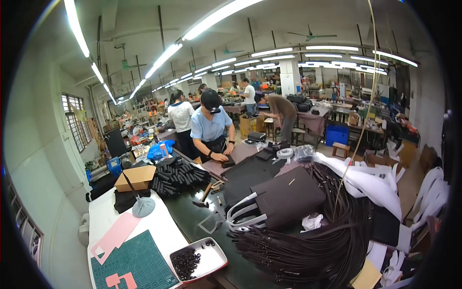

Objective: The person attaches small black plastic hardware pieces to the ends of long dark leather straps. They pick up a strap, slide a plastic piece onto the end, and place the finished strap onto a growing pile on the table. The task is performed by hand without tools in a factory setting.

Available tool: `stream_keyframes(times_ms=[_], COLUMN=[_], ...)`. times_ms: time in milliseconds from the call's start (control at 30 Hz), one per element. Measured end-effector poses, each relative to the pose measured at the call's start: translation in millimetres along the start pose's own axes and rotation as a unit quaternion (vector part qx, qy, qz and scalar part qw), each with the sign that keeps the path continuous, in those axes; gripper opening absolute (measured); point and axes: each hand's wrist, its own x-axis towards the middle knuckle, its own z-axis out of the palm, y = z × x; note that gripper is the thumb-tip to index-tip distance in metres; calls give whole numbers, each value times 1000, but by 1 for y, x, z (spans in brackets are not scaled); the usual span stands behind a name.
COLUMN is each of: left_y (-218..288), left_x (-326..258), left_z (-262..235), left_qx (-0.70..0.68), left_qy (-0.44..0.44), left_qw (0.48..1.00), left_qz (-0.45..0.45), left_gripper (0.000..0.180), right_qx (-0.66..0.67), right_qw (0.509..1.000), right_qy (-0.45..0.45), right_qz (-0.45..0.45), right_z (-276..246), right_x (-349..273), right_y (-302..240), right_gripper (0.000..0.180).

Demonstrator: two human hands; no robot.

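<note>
The person's two hands are lying outside the view, so nobody can tell if they are gripping anything. Nearest, a shallow white tray (214, 255) is sitting beside the green mat (137, 255), holding small, round black rings (186, 264); a knock could be spilling them. To its right, thin, dark straps (298, 257) are heaping loosely, risking tangles if somebody is pulling one.

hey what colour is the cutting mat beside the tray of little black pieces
The cutting mat is green with paler grid lines; it shows best in the head view.
</note>
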Motion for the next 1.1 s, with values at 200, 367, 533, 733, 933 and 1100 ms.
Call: stream_keyframes(times_ms=[200,367,533,733,933,1100], left_y=[-2,2,-3,-41,3,-42], left_x=[3,20,20,28,55,31], left_z=[3,-7,-1,-16,-16,49], left_qx=[-68,-320,25,42,152,-634], left_qy=[-67,-137,-146,-183,224,44], left_qw=[993,877,989,982,961,643], left_qz=[-75,-332,-25,-27,-60,-428], left_gripper=[34,38,67,68,57,15], right_qx=[-50,-71,-33,-100,-6,68], right_qw=[998,994,997,994,995,983], right_qy=[-46,-77,-63,-47,101,165], right_qz=[-18,43,27,-19,1,-35], right_z=[-5,-11,-11,-40,-35,-32], right_x=[5,13,17,-2,2,29], right_y=[32,13,36,31,12,5], right_gripper=[27,16,18,14,11,11])
